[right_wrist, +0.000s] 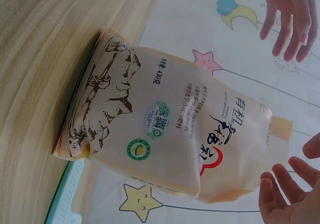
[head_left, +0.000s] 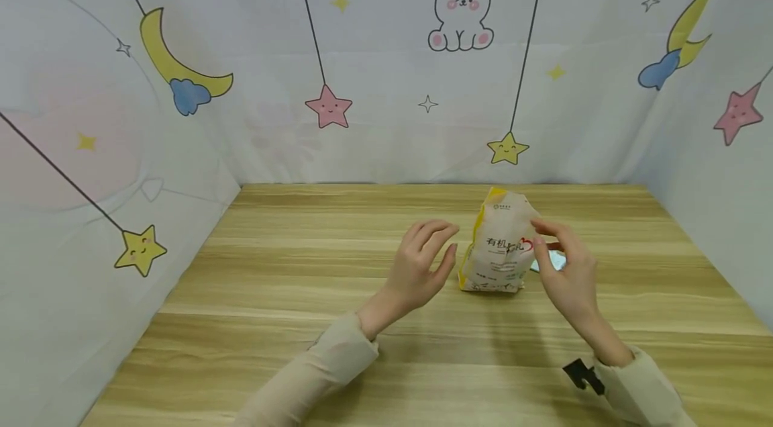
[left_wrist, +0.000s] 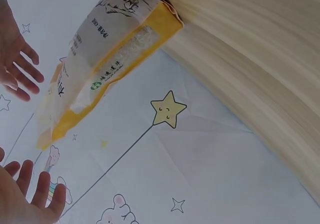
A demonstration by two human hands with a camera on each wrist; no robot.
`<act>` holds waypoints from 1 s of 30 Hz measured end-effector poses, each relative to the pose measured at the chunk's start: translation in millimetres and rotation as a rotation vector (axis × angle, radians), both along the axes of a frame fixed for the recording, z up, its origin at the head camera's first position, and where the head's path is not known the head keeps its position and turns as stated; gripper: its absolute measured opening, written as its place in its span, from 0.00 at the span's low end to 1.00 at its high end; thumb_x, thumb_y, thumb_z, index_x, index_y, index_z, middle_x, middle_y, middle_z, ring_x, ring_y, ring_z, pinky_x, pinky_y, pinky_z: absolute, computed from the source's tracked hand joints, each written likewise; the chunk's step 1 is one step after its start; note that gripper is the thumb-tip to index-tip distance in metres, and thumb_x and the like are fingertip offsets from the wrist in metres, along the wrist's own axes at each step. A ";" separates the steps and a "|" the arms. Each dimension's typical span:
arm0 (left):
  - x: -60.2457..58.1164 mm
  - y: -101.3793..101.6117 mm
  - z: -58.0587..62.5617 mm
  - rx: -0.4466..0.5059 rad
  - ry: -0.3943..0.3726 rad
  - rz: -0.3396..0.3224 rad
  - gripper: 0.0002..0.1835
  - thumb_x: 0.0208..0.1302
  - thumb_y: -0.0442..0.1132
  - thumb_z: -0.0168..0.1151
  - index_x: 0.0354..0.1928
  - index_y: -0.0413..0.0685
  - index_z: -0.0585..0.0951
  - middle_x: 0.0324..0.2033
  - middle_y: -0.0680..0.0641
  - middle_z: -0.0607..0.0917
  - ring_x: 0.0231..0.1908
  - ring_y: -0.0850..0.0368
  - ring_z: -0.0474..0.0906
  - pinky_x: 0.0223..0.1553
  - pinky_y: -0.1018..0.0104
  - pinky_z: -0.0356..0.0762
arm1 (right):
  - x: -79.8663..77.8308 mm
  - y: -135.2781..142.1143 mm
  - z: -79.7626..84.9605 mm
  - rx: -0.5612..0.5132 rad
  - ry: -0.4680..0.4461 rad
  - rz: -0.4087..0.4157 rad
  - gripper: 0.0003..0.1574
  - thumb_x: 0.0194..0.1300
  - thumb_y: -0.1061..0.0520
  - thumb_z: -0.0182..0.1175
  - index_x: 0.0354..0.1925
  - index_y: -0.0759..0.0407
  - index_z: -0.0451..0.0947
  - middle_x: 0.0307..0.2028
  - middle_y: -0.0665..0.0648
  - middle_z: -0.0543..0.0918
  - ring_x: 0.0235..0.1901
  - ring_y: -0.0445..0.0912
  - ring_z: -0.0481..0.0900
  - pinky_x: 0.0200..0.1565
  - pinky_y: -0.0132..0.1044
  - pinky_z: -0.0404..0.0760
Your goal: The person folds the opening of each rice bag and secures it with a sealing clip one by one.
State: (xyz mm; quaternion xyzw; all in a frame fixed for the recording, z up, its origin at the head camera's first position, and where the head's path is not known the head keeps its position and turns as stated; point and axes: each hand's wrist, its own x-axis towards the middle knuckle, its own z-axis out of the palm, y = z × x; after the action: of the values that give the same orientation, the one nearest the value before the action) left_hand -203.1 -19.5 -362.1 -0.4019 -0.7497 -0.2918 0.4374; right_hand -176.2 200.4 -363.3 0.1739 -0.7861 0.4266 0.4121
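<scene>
1. A white-and-yellow printed food bag [head_left: 498, 246] stands upright on the wood-grain table [head_left: 211, 319], right of the middle in the head view. Its front carries Chinese lettering, a red curved mark and, in the right wrist view, a brown line drawing along the base; pale contents show through a window in its yellow side.
2. The left hand [head_left: 419, 262] is just left of the bag and apart from it, fingers slightly bent, holding nothing.
3. The right hand [head_left: 568, 272] is at the bag's right edge, thumb and fingers spread and clamped on nothing; whether a fingertip touches the bag I cannot tell.
4. The two hands are apart, with the bag between them.
5. A pale teal object [right_wrist: 65, 194] lies behind the bag, partly hidden.
</scene>
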 end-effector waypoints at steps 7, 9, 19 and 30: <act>-5.1 12.4 9.8 0.007 -0.010 0.001 0.13 0.59 0.35 0.53 0.46 0.40 0.76 0.40 0.46 0.80 0.41 0.55 0.75 0.43 0.67 0.72 | -5.3 1.0 2.7 -0.051 0.025 -0.012 0.14 0.53 0.76 0.52 0.39 0.72 0.76 0.36 0.68 0.79 0.42 0.26 0.71 0.39 0.17 0.68; -6.7 16.8 12.8 0.017 -0.008 0.000 0.13 0.57 0.34 0.55 0.45 0.40 0.77 0.39 0.46 0.80 0.41 0.55 0.75 0.44 0.67 0.72 | -6.8 1.9 3.2 -0.064 0.033 -0.021 0.13 0.54 0.75 0.52 0.39 0.72 0.76 0.36 0.67 0.79 0.41 0.27 0.72 0.38 0.18 0.68; -17.9 36.4 31.4 0.002 -0.002 0.004 0.15 0.58 0.36 0.54 0.48 0.39 0.75 0.42 0.45 0.78 0.44 0.55 0.74 0.47 0.70 0.71 | -16.1 7.0 4.9 -0.116 0.045 -0.060 0.12 0.52 0.77 0.52 0.36 0.74 0.77 0.34 0.63 0.78 0.40 0.29 0.71 0.38 0.19 0.68; -27.8 50.6 46.7 -0.034 -0.004 0.030 0.16 0.58 0.37 0.54 0.48 0.41 0.75 0.44 0.45 0.78 0.45 0.55 0.72 0.48 0.71 0.69 | -10.6 0.4 23.7 -0.157 0.091 -0.006 0.11 0.54 0.78 0.49 0.36 0.77 0.75 0.34 0.63 0.79 0.40 0.30 0.72 0.38 0.21 0.68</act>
State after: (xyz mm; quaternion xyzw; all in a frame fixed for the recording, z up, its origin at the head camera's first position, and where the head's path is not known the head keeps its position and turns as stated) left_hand -231.0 31.1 -315.3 -0.3973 -0.7615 -0.2731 0.4333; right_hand -186.8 200.8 -339.6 0.1581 -0.7314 0.4773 0.4607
